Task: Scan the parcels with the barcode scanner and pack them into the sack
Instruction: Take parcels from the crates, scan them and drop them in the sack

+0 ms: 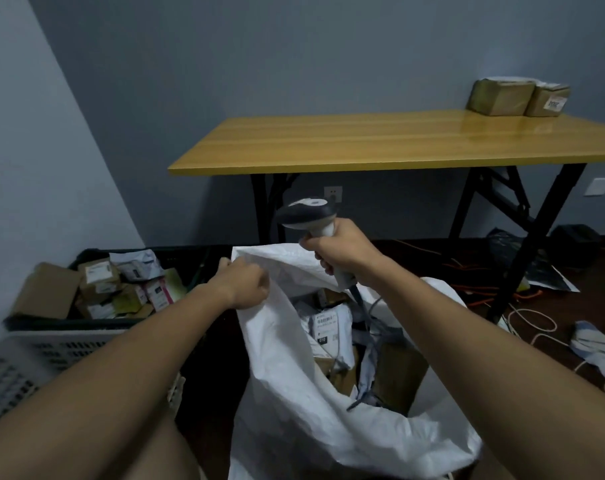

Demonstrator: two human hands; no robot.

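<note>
My left hand [245, 284] pinches the sack [294, 393] rim, fingers curled on the cloth. Right hand [335, 249] grips the scanner [308, 211] handle above the mouth. Scanned parcels [329, 327] sit inside; more wait in the black crate [96, 289] at left. I'd hold the rim high and wide, keeping the scanner cord clear of the mouth.

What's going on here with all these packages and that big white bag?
A person is packing parcels. Their left hand grips the rim of a white sack, holding it open, while the right hand holds a barcode scanner above it. Several parcels already lie inside the sack. More wait in a dark crate on the floor to the left, and two brown boxes sit on the wooden table at the back.
</note>
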